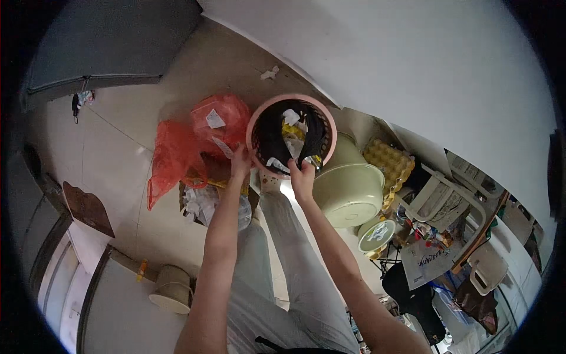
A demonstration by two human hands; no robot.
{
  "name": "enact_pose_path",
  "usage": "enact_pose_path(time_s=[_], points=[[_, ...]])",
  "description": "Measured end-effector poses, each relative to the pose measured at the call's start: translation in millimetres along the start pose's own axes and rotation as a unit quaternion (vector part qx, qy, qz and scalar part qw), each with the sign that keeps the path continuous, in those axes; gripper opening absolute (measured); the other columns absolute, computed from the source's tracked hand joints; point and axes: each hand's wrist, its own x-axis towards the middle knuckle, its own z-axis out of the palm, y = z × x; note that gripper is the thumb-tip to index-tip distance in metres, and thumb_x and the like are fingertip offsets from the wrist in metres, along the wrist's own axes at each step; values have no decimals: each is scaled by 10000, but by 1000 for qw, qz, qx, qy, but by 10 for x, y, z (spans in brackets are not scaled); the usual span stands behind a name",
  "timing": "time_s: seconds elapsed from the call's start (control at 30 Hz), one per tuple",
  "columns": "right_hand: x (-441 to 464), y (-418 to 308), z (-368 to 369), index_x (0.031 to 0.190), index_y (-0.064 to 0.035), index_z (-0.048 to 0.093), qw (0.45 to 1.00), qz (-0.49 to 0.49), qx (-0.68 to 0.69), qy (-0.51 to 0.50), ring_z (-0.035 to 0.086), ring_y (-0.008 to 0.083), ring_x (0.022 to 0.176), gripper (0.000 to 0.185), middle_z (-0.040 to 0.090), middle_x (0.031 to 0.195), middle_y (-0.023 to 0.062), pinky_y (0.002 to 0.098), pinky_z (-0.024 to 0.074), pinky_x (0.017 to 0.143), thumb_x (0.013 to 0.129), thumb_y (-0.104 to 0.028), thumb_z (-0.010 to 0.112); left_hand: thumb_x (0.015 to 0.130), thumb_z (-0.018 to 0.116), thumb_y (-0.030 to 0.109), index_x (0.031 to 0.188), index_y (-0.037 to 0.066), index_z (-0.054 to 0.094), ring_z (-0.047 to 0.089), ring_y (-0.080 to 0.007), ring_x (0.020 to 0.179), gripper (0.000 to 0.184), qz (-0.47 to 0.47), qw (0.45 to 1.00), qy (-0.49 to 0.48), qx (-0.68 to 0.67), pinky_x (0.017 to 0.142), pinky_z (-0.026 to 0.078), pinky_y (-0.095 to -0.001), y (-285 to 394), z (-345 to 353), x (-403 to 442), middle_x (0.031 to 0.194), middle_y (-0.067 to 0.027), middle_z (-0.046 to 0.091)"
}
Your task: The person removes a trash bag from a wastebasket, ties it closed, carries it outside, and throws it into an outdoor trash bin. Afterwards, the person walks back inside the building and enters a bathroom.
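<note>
On pale floor (118, 177): red plastic bags (234, 110) beside pink bin (332, 121). Black liner (270, 133) inside bin. Your hands apart: right hand (302, 176) pinching liner's edge, left hand (240, 161) at bags' edge, grip unclear. White crumpled scrap (290, 117) within liner.

We see a pale tiled floor (118, 138) beneath a broad white wall (377, 53), with daylight showing at a doorway (65, 283) lower left.

Pink basket (332, 137), its liner (269, 134) black; bags (177, 154) to its left translucent red; basins (349, 192) to its right pale green; egg trays (391, 162) farther right yellow; trousers (298, 245) pale grey.
</note>
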Motion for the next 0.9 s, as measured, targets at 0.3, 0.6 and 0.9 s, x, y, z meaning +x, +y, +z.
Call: enact_pose_path(time_s=[0.3,0.6,0.9], points=[[-106,-100,-208,528,-96,429,988,21,151,17,314,21,506,273,380,530,-69,229,242,448,769,-104,557,841,510,147,1043,11,475,581,-200,729,246,226,827,96,506,573,463,-314,-102,136,-341,863,-106,568],[-256,-341,-64,542,-86,445,997,5,81,13,314,17,493,257,382,519,-76,221,243,441,773,-110,554,829,537,181,1153,-16,405,583,-190,719,402,258,853,69,448,584,465,-313,-342,-154,-66,804,-123,587],[-350,-206,299,556,-10,446,1000,-10,-11,-12,357,42,489,282,394,495,-39,240,275,430,782,-143,550,795,518,160,1047,1,495,588,-189,685,299,354,788,152,481,620,451,-271,-165,498,-545,775,-120,602]])
